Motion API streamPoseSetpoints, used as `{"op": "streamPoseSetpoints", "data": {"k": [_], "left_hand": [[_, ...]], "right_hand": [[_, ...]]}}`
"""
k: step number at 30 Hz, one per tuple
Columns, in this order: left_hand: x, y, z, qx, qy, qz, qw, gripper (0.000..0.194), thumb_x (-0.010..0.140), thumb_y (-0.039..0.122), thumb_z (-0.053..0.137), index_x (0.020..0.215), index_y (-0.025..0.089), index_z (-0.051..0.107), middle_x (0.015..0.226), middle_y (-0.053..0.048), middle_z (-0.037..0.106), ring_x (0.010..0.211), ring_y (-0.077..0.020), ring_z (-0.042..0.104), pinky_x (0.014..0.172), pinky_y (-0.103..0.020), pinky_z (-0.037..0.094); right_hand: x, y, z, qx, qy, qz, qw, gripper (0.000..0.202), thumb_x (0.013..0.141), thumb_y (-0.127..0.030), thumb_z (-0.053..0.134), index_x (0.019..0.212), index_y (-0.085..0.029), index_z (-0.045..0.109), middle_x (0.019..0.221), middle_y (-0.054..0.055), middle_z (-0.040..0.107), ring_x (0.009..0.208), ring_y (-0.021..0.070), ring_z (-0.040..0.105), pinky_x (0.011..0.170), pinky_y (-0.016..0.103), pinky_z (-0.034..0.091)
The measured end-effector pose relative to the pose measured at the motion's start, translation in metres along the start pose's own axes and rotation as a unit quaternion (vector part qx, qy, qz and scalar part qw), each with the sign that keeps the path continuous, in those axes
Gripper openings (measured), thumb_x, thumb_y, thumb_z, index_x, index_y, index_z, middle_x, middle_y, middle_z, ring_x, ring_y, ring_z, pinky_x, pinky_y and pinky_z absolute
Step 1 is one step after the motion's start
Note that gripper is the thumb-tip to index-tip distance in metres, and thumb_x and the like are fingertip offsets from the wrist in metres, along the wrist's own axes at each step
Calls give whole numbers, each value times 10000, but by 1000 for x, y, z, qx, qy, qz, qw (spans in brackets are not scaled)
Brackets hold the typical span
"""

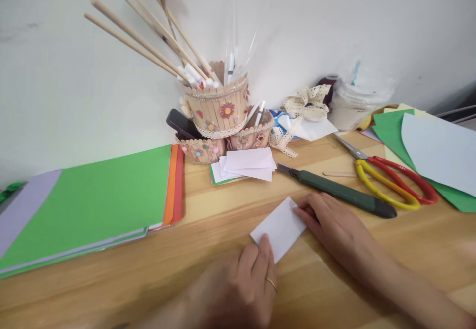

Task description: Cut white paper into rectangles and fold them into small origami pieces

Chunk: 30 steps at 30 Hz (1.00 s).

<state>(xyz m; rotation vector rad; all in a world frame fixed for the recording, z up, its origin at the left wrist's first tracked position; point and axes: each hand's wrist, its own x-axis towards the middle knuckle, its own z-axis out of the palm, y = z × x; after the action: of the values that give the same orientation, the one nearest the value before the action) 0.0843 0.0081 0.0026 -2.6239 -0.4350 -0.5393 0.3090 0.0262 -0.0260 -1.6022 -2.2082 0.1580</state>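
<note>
At left lie coloured sheets (111,185), then a slip pile (248,163), seemingly done. Nearer, the left hand's (247,279) fingers press a white slip (282,227) to the counter (85,287) — any pinch I cannot tell. The right hand's (334,225) fingers close on its right end — seemingly unfinished; rightward, cutter (334,190), scissors (365,159).
</note>
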Motion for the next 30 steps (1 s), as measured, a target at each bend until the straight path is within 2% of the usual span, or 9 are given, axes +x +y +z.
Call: {"op": "streamPoseSetpoints", "data": {"k": [12,18,24,27,30], "left_hand": [[2,1,2,-14,-16,-3,1000,245,780,30,417,858,-11,645,858,-229,697,422,-165,592,285,-216,377],[2,3,1,5,-27,2,1000,237,787,19,412,866,-1,634,854,-223,700,403,-151,572,284,-214,343],[-1,2,4,-25,-16,-17,999,288,793,11,355,868,8,633,886,-212,699,479,-183,610,318,-241,379],[-2,-1,9,-100,12,-73,992,299,812,18,337,848,51,632,867,-156,703,568,-193,616,412,-271,450],[0,-4,14,-219,-10,-207,954,239,851,95,383,829,115,620,791,-86,660,679,-205,584,566,-324,498]], "right_hand": [[0,0,-2,-10,-20,-21,1000,239,946,-309,323,763,-201,432,696,35,530,653,195,507,601,338,399],[0,-1,-2,4,-21,3,1000,225,933,-314,352,760,-205,446,700,30,544,650,187,520,598,330,418],[-1,0,-2,21,4,-16,1000,143,912,-268,401,938,-184,515,864,61,614,808,205,559,721,348,452],[-1,1,-2,12,12,-28,999,140,901,-248,421,948,-175,531,891,73,598,840,219,534,739,370,451],[0,-1,-3,9,13,-23,1000,138,895,-216,423,949,-168,541,900,77,584,859,224,514,744,377,452]]}}
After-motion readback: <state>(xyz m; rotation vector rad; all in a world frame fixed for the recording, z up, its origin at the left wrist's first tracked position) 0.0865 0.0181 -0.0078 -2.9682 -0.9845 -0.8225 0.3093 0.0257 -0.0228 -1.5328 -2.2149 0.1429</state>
